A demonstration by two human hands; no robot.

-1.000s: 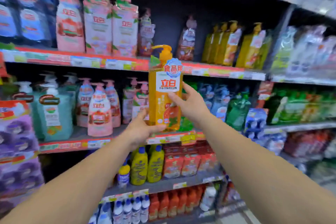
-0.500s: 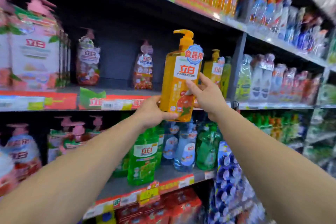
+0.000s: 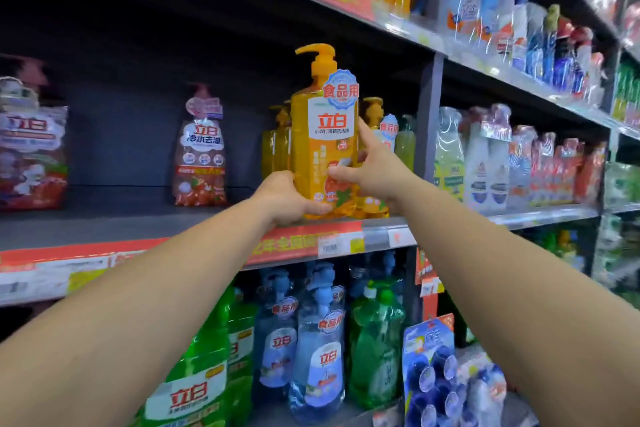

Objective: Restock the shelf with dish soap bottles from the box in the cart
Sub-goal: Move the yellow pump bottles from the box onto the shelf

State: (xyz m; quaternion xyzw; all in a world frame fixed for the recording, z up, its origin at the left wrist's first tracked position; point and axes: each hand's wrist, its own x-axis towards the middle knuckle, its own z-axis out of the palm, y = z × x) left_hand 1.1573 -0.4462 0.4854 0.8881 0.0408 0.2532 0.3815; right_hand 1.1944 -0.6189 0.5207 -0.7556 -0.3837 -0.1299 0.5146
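An orange pump bottle of dish soap point(image 3: 323, 135) stands upright at the front edge of the grey shelf point(image 3: 104, 229), held between both hands. My left hand point(image 3: 287, 196) grips its lower left side at the base. My right hand point(image 3: 372, 170) holds its right side, the thumb across the label and the forefinger stretched up along the edge. More orange bottles of the same kind point(image 3: 375, 146) stand right behind and beside it. The cart and the box are out of view.
To the left on the same shelf stand a refill pouch point(image 3: 200, 149) and a larger pack point(image 3: 31, 149), with bare shelf between. An upright post point(image 3: 427, 121) bounds the bay on the right. Blue and green bottles point(image 3: 322, 343) fill the shelf below.
The bottle went up and forward from mid-air to the shelf edge beside the other orange bottles. My view has moved closer and to the right.
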